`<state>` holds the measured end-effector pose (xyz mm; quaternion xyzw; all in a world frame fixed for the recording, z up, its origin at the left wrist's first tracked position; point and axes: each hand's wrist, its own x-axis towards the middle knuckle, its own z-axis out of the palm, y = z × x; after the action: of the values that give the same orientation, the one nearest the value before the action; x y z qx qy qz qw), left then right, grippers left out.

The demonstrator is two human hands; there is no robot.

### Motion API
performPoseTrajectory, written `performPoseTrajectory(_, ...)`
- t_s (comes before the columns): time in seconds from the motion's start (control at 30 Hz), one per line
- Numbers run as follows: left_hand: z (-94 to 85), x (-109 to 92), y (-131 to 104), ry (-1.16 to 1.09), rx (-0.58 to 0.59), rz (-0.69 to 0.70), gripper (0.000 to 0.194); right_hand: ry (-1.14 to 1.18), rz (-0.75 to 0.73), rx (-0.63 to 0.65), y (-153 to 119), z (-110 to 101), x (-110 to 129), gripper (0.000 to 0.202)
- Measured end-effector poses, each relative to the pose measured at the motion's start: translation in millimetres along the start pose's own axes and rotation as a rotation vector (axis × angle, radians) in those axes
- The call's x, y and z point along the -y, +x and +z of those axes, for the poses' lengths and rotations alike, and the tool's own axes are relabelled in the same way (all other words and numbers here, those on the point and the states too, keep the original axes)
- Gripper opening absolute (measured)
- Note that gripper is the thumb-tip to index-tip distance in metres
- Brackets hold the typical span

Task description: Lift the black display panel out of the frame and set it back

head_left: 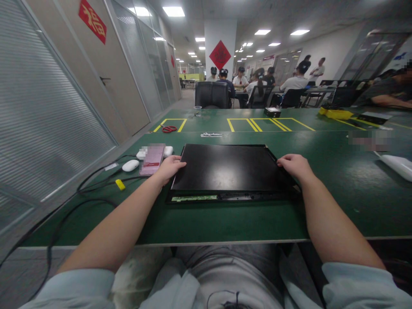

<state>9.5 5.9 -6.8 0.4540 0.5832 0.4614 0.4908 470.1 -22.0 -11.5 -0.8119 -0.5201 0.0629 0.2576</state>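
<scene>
A flat black display panel lies in front of me over a black frame. A strip of green circuit board shows along the frame's near edge. My left hand is closed on the panel's left edge, its thumb on top and the other fingers partly hidden at the side. At the opposite edge, my right hand is closed in a pinch, fingertips against the panel's side where the frame's rim also runs. What lies beneath the panel is hidden.
Left of the panel are a phone, a white mouse-like object, a yellow piece and black cables. Farther back lie red-handled scissors, a clear cup and a black box. A white object sits far right.
</scene>
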Motion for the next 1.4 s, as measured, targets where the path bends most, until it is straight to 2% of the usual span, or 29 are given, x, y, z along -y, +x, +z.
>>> performPoseTrajectory(0.23, -3.0, 2.4, 2.4, -0.006, -0.011, 0.028, 0.040, 0.025, 0.025, 0.013, -2.5, -3.2, 4.2, 0.017)
performPoseTrajectory(0.37, -7.4, 3.8, 7.8, 0.011, -0.018, 0.156, 0.046, 0.066, 0.030, 0.015, -3.1, -4.1, 4.4, 0.016)
performPoseTrajectory(0.5, -15.0, 7.5, 14.6, 0.147, -0.005, 0.255, 0.054, 0.100, 0.054, 0.013, -3.3, -3.3, 3.9, 0.015)
performPoseTrajectory(0.63, -17.7, 13.5, 18.5, 0.326, -0.053, 0.312, 0.043, 0.178, 0.063, -0.015, -1.0, 0.5, -0.4, 0.013)
performPoseTrajectory(0.8, -14.8, 19.4, 21.2, 0.433, -0.025, 0.242, 0.034, 0.296, 0.112, -0.016, 3.1, 4.9, -8.0, 0.029)
performPoseTrajectory(1.0, -14.5, 22.3, 23.1, 0.511, -0.017, 0.236, 0.025, 0.415, 0.154, 0.002, 2.6, 7.1, -8.8, 0.034)
performPoseTrajectory(1.4, -15.2, 22.7, 19.2, 0.703, -0.013, 0.318, 0.022, 0.386, 0.158, 0.020, -4.6, 0.7, 0.1, 0.022)
